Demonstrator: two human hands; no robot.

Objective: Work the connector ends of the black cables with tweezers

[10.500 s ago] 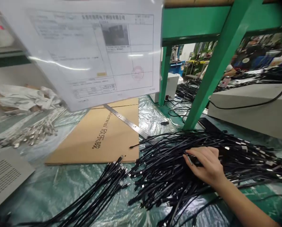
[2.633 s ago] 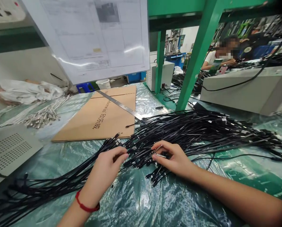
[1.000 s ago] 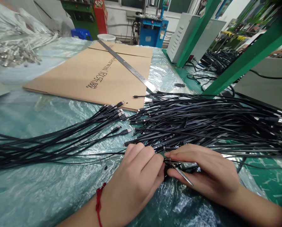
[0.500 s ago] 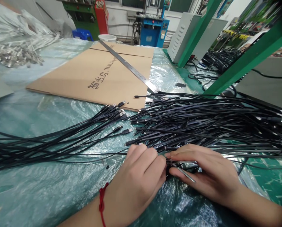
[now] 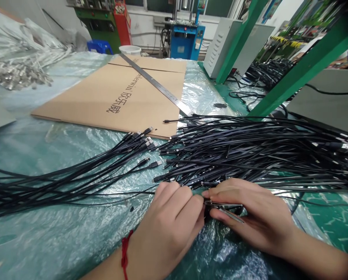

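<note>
My left hand (image 5: 174,221), a red cord at its wrist, is closed with the fingers curled in. A thin black cable (image 5: 145,191) runs into it from the left; the part inside the fist is hidden. Between the thumb and fingers of my right hand (image 5: 255,214) sits a small metal nail clipper (image 5: 228,212), its levers pointing right and its jaw end against my left fingertips. Just beyond both hands lies a large pile of black USB cables (image 5: 235,151). Another bundle of black cables (image 5: 75,167) stretches to the left, USB plugs toward the middle.
Clear plastic film covers the green table (image 5: 83,229). A flat cardboard sheet (image 5: 92,93) lies behind the cables, with a steel ruler (image 5: 153,81) across it. Green posts (image 5: 238,46) and a grey metal box (image 5: 220,46) stand at right. Silvery-ended pieces (image 5: 16,72) are heaped far left.
The nail clipper's levers are closer together than before, squeezed by my right hand. Both hands stay in nearly the same place; the view has shifted slightly.
</note>
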